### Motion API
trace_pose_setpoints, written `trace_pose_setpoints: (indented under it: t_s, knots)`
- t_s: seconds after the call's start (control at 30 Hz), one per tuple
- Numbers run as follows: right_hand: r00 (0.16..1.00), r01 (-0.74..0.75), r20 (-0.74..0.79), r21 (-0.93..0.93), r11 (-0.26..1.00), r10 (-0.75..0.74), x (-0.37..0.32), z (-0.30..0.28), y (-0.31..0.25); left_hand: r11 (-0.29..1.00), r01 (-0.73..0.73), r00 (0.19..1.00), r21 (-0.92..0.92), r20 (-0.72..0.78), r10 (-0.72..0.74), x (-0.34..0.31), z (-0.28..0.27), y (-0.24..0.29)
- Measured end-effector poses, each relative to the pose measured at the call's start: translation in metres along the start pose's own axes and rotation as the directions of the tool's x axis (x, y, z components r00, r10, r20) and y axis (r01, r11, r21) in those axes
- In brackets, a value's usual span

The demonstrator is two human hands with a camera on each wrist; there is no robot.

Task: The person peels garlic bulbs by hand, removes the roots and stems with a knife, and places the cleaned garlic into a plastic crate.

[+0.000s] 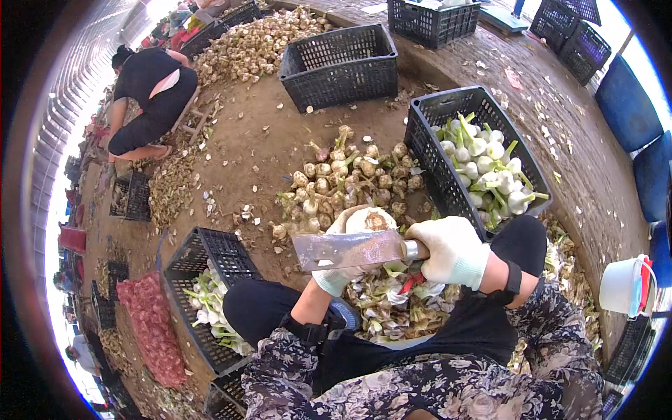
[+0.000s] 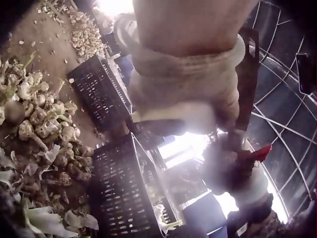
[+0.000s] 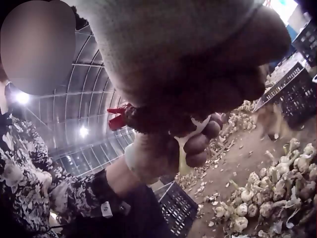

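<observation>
The right hand (image 1: 451,250) closes its grip round a cleaver (image 1: 414,250), while the left hand (image 1: 333,281), fingers curled, cups a garlic bulb (image 1: 371,220) beside the blade (image 1: 336,252)—apparently for steadiness—near a crate (image 1: 424,164).

The head camera looks forward and steeply down from above the wearer's lap, its wide, round-edged field taking in the near cleaver (image 1: 332,252), the gloved right hand (image 1: 453,250) and, far left, a stooping person (image 1: 150,98). The left wrist camera sits very close to the gloved left hand (image 2: 185,91), which fills its upper middle; rolled sideways, it faces across to black plastic crates (image 2: 101,91) and the right hand. The right wrist camera is equally close, under the right hand, rolled too, facing left towards the left hand, a floral sleeve (image 3: 79,191) and the arched roof (image 3: 91,106). All three views share the heap of garlic bulbs (image 1: 371,178) on the ground.
</observation>
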State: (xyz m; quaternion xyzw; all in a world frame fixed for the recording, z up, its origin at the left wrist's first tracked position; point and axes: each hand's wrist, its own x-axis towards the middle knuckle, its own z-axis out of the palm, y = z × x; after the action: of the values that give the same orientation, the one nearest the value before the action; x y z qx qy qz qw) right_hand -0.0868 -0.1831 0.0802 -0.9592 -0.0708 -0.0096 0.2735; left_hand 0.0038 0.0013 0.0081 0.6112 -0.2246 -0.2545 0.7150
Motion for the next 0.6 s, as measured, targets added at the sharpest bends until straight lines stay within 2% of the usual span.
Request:
trace_pose_setpoints:
  t_s: [0.13, 0.2, 0.3, 0.4, 0.53, 0.6]
  knots:
    - [0.997, 0.007, 0.080, 0.003, 1.000, -0.007, -0.001, 0.002, -0.001, 0.997, 0.064, 0.997, -0.031, -0.049, -0.066, -0.001, 0.001, -0.005]
    - [0.995, 0.000, 0.099, -0.001, 1.000, 0.000, -0.002, 0.004, -0.003, 0.990, -0.052, 0.997, 0.132, -0.051, 0.059, -0.003, -0.003, -0.010]
    - [0.992, -0.050, 0.115, 0.046, 0.998, 0.044, -0.002, 0.010, -0.005, 0.997, 0.023, 0.999, 0.069, -0.033, -0.020, -0.006, -0.003, 0.000]
    - [0.998, -0.012, 0.061, 0.006, 1.000, 0.011, -0.001, 0.017, -0.003, 0.996, 0.089, 0.995, -0.032, -0.042, -0.090, -0.008, -0.004, 0.000]
    - [1.000, 0.004, 0.009, 0.028, 1.000, -0.005, 0.000, 0.020, -0.001, 0.991, 0.133, 0.991, -0.014, -0.029, -0.133, -0.014, -0.002, 0.013]
    - [1.000, 0.005, 0.003, 0.010, 1.000, -0.005, 0.003, 0.026, 0.002, 0.993, 0.114, 0.991, 0.008, -0.077, -0.113, -0.015, -0.003, 0.013]
